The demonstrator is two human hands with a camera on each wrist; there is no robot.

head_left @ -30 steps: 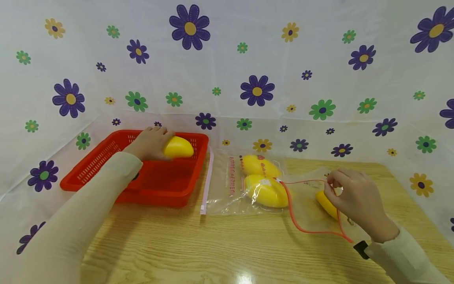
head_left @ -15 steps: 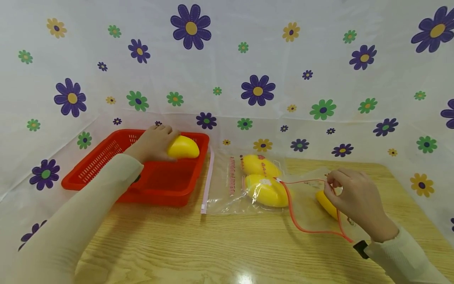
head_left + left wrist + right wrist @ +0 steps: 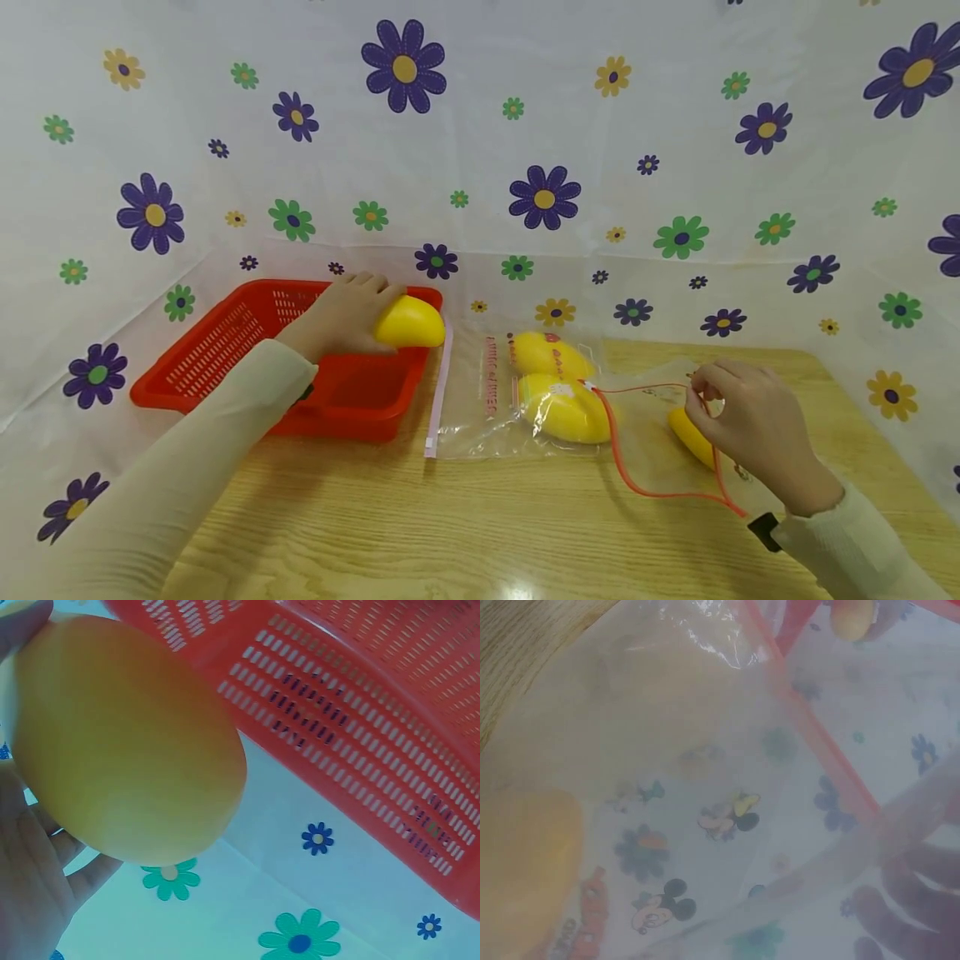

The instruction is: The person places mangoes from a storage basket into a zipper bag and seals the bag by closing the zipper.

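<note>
My left hand grips a yellow mango above the right side of a red plastic basket. In the left wrist view the mango fills much of the picture, its far end smooth and uncovered. My right hand pinches the red-edged mouth of a clear zip bag and holds it raised and apart. Inside that bag lies another mango, partly hidden by the hand. Through the film, the right wrist view shows this mango and printed cartoon heads.
Between basket and red-edged bag lies a second clear bag with a pale pink slider edge, flat on the wooden table. It contains two mangoes. A white flower-patterned sheet rises behind and at both sides.
My left hand has carried the mango rightward, from over the basket's inside to its right rim. The right hand and the bag it holds have stayed in place.
</note>
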